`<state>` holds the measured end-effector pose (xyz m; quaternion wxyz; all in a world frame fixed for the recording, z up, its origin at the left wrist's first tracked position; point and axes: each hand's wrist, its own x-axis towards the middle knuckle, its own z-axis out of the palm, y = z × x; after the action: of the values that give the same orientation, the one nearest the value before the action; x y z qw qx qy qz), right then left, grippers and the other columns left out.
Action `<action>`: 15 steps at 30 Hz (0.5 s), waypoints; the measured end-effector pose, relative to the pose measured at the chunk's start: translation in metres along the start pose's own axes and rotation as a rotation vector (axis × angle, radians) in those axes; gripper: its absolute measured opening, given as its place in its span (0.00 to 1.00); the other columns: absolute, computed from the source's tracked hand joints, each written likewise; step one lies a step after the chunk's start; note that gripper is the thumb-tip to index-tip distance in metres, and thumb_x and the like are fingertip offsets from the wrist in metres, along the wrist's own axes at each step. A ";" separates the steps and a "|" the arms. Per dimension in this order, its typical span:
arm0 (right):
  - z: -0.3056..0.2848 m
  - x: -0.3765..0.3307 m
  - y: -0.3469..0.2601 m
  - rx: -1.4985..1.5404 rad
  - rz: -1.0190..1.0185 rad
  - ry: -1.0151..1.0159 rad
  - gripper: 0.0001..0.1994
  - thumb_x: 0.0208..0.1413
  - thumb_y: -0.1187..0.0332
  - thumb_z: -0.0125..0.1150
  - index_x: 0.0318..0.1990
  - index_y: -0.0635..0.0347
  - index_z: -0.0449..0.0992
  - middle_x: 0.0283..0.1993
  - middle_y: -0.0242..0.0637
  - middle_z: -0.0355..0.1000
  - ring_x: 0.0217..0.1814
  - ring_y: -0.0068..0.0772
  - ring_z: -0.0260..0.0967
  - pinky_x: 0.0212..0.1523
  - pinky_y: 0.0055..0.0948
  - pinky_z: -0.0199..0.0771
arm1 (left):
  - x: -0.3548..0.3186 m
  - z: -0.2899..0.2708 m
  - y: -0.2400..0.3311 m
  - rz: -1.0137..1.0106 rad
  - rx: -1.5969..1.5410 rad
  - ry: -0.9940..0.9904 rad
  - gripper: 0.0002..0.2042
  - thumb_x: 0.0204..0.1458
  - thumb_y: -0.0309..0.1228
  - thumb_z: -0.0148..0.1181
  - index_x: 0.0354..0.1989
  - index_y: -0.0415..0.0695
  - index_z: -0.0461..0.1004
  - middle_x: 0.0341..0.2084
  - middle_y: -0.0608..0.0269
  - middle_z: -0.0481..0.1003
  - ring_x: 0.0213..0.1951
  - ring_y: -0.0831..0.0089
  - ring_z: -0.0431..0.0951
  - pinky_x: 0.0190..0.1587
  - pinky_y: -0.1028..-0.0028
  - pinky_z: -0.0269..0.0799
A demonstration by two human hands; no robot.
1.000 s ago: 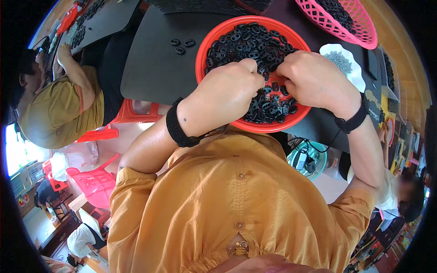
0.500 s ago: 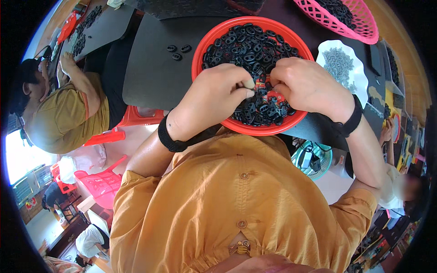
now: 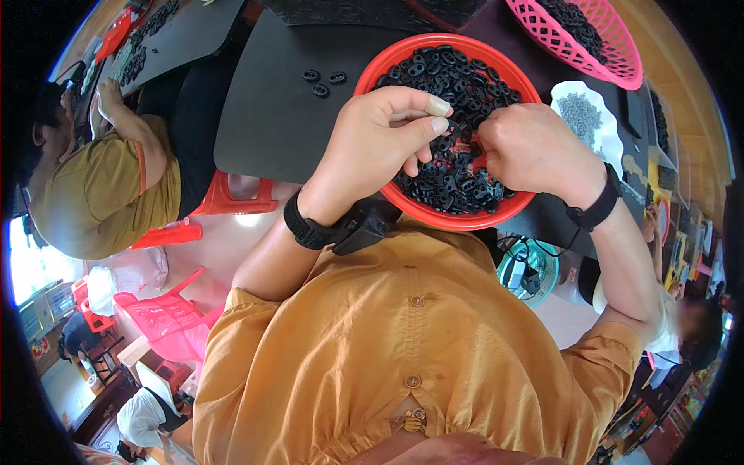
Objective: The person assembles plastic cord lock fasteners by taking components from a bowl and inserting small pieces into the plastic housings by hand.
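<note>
A round red basin (image 3: 372, 70) holds many small black oval pieces (image 3: 457, 74), each with two holes. Over its left side is my left hand (image 3: 372, 151), thumb and index fingertip nearly together in a pinch with pale coverings on the tips. Anything between them is too small to name. My right hand (image 3: 535, 147) is curled over the basin's right side, its fingertips down by the black pieces; whether they grip one is hidden. Through the pile, a patch of the red basin floor shows between the hands. Both wrists wear black bands.
Three black pieces (image 3: 320, 91) lie on the dark table (image 3: 267, 116). Beyond my right hand stands a white scalloped dish (image 3: 612, 143) of small grey parts. A pink basket (image 3: 624, 70) of black pieces is at the far right. A co-worker (image 3: 101, 186) sits at left.
My left hand has risen a little from the pile, its index finger straighter. My right fingers have curled in more. The basin and table appear shifted rightward in the view.
</note>
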<state>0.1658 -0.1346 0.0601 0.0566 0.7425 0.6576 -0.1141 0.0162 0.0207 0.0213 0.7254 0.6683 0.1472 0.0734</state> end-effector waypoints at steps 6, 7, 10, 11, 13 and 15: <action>-0.001 -0.014 0.007 0.414 0.114 0.157 0.05 0.41 0.71 0.58 0.24 0.64 0.75 0.23 0.46 0.72 0.29 0.50 0.72 0.33 0.43 0.74 | 0.001 0.001 -0.003 0.017 -0.079 0.042 0.08 0.55 0.23 0.58 0.42 0.37 0.75 0.31 0.65 0.77 0.24 0.83 0.73 0.22 0.83 0.69; -0.001 -0.019 0.008 0.415 0.129 0.170 0.05 0.41 0.71 0.58 0.25 0.63 0.75 0.25 0.45 0.72 0.31 0.49 0.72 0.34 0.42 0.74 | 0.001 0.001 -0.003 0.009 -0.075 0.031 0.08 0.55 0.23 0.58 0.42 0.37 0.75 0.31 0.65 0.77 0.24 0.83 0.73 0.22 0.83 0.69; -0.004 -0.024 0.000 0.286 0.095 0.161 0.05 0.42 0.71 0.57 0.27 0.62 0.75 0.28 0.44 0.73 0.34 0.48 0.73 0.36 0.41 0.74 | 0.001 0.001 -0.004 0.003 -0.068 0.015 0.08 0.55 0.24 0.58 0.43 0.37 0.75 0.32 0.65 0.77 0.24 0.83 0.73 0.23 0.83 0.69; -0.005 -0.024 -0.003 0.156 0.044 0.139 0.06 0.42 0.71 0.57 0.29 0.62 0.75 0.29 0.44 0.73 0.35 0.47 0.73 0.36 0.41 0.75 | 0.001 0.001 -0.004 0.007 -0.062 0.012 0.08 0.55 0.24 0.58 0.43 0.37 0.75 0.32 0.65 0.77 0.25 0.83 0.73 0.23 0.83 0.69; -0.005 -0.021 -0.008 0.112 0.045 0.134 0.07 0.42 0.71 0.58 0.30 0.63 0.75 0.30 0.44 0.73 0.36 0.47 0.73 0.36 0.41 0.75 | 0.000 -0.001 -0.006 0.012 -0.059 0.015 0.08 0.56 0.24 0.58 0.43 0.37 0.75 0.32 0.65 0.77 0.24 0.83 0.73 0.23 0.83 0.69; -0.008 -0.020 -0.012 0.065 0.042 0.127 0.08 0.42 0.71 0.58 0.31 0.63 0.76 0.31 0.45 0.72 0.37 0.47 0.72 0.37 0.41 0.75 | -0.002 0.001 -0.006 0.019 -0.058 0.022 0.08 0.56 0.24 0.58 0.43 0.37 0.75 0.33 0.65 0.77 0.24 0.84 0.73 0.23 0.83 0.69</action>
<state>0.1527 -0.1506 0.0735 -0.0070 0.7632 0.6402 -0.0870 0.0141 0.0189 0.0159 0.7422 0.6474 0.1466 0.0923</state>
